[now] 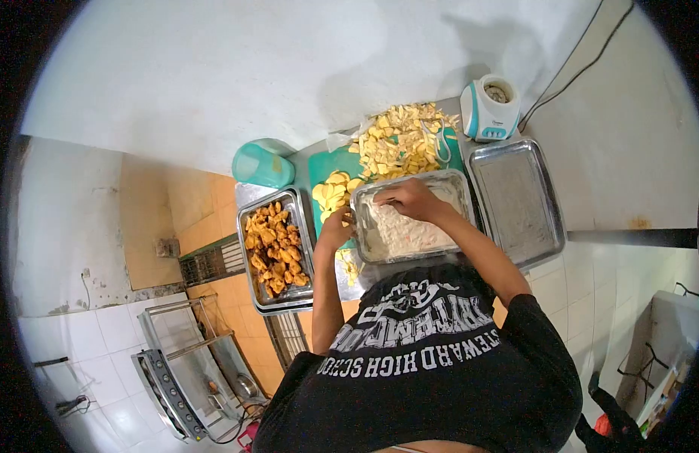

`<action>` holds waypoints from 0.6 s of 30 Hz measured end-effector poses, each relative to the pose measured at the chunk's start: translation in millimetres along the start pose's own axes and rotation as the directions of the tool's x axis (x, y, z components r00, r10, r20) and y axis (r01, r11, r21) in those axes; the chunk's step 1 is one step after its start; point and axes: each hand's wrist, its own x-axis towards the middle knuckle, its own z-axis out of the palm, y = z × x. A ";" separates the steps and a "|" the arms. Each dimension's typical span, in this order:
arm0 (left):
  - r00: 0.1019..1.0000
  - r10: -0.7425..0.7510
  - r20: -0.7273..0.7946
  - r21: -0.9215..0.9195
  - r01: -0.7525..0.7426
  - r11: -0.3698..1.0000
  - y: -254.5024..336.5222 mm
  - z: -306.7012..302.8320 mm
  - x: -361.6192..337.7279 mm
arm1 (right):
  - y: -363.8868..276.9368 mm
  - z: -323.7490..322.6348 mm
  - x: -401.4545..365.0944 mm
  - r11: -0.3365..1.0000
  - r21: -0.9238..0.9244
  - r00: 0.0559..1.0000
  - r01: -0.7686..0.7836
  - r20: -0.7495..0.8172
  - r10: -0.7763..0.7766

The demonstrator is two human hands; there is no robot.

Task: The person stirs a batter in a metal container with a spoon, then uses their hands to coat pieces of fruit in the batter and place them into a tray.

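Note:
A metal tray (461,181) holding a pale, creamy mixture (410,231) lies in front of me. My right hand (414,200) is over the upper left part of this mixture, its fingers bent down and together; whether they hold anything is too small to tell. At the tray's left edge is my left hand (337,229), with fingers curled near the rim and the yellow slices (333,190). Those slices rest on a green board (319,165). Behind the tray, a heap of cut yellow pieces (401,143) covers much of the board.
Browned fried pieces (274,249) fill a metal tray (308,241) at the left. A green container (263,166) stands behind it. To the right are another metal tray (519,200) and a white and blue appliance (491,109). A stove (168,392) is at lower left.

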 end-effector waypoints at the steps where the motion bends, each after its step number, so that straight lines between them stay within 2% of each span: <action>1: 1.000 0.002 -0.012 -0.003 -0.002 1.000 -6.7 1.1 3.5 | 3.4 2.0 3.2 1.000 0.001 1.000 0.011 0.004 -0.011; 4: 0.998 0.010 -0.055 -0.101 -0.015 0.995 -11.7 3.7 2.7 | 7.9 2.0 8.1 0.996 -0.013 0.996 0.084 -0.035 -0.084; 6: 0.997 0.008 -0.080 0.021 -0.007 1.000 -8.6 5.2 -1.8 | 6.1 -11.0 -4.1 1.000 -0.002 1.000 -0.007 -0.014 0.007; 8: 0.996 0.026 -0.091 0.004 -0.026 1.000 -9.6 7.1 -3.6 | 1.0 -30.5 -20.4 0.998 -0.013 0.998 -0.064 0.020 0.064; 10: 0.996 0.037 -0.081 -0.032 -0.039 0.999 -12.2 7.1 -2.9 | -5.9 -46.3 -35.2 0.981 -0.042 0.971 -0.188 0.141 0.192; 11: 0.998 0.030 -0.060 -0.002 -0.030 1.000 -13.1 5.5 -1.2 | -7.3 -49.7 -43.6 0.980 -0.046 0.970 -0.194 0.142 0.198; 13: 0.999 0.017 -0.051 -0.043 -0.019 0.999 -17.5 5.8 2.8 | -12.7 -56.4 -54.4 0.962 0.042 0.941 -0.269 0.224 0.254; 14: 0.999 0.004 -0.050 -0.082 -0.008 0.997 -18.9 5.6 5.3 | -13.5 -59.7 -56.0 0.961 0.039 0.940 -0.275 0.220 0.260; 17: 1.000 0.003 -0.021 -0.019 -0.003 1.000 5.4 1.7 -3.6 | -20.9 -67.4 -44.3 0.959 -0.029 0.943 -0.283 0.174 0.284; 18: 1.000 -0.009 -0.022 -0.010 0.009 1.000 9.3 1.9 -5.2 | -18.6 -64.1 -38.7 0.967 0.029 0.964 -0.254 0.091 0.251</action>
